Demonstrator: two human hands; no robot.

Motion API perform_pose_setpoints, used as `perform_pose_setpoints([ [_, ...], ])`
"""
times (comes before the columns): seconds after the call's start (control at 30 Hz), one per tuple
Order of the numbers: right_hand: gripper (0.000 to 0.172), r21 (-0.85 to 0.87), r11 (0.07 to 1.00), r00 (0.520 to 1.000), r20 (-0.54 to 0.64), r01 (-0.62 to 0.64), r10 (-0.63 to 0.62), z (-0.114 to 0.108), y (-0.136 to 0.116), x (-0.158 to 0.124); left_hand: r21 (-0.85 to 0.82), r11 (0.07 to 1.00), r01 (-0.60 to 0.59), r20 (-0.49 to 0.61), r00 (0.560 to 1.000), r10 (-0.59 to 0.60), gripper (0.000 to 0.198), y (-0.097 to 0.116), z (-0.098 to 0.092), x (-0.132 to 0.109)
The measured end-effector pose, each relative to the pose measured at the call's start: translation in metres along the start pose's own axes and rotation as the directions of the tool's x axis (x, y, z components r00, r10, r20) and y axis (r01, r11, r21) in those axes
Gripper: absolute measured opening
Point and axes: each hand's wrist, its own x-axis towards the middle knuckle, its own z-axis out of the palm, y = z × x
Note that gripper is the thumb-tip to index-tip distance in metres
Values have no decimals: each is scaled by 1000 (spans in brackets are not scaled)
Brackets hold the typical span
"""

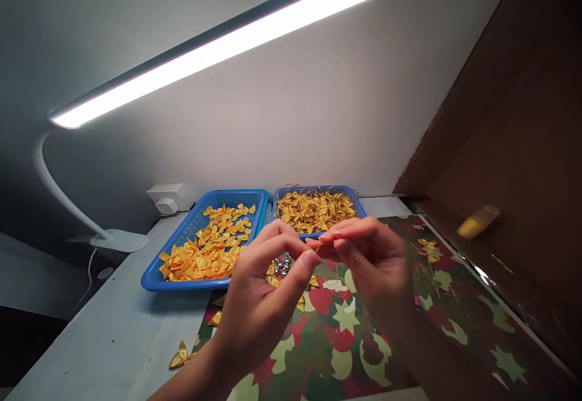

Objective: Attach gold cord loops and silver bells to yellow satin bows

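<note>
My left hand [261, 298] and my right hand [370, 261] meet above the table, both closed in a pinch. Their fingertips touch around a thin gold thread [318, 246] held between them. Just beneath the hands lie several small silver bells [282, 266] and a few yellow bows on a red and green patterned sheet [364, 346]. Behind the hands, a blue tray [182, 279] holds many yellow ribbon bows [211, 246]. A second blue tray [279, 193] to its right holds gold-thread pieces [313, 210].
A lit desk lamp [218, 43] arches overhead from its base [118, 240] at the left. A white socket box [168, 198] stands against the wall. A brown cardboard wall [513, 146] rises at the right, with a yellow item [475, 224] near it. One loose bow [179, 355] lies at the front left.
</note>
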Motion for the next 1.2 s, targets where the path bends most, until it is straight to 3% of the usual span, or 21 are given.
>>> perform_pose_setpoints([
  [0.4, 20, -119, 992, 998, -24, 49, -52, -1, 3, -3, 35, 998, 45, -12, 999, -44, 28, -2, 6, 4],
  [0.57, 17, -160, 987, 999, -45, -2, -5, 0, 0, -5, 44, 999, 24, -29, 999, -22, 28, -1, 6, 3],
  [1.2, 7, -213, 977, 996, -92, -9, -11, 1, 6, -5, 101, 995, 24, -50, 999, -19, 31, -4, 7, 8],
])
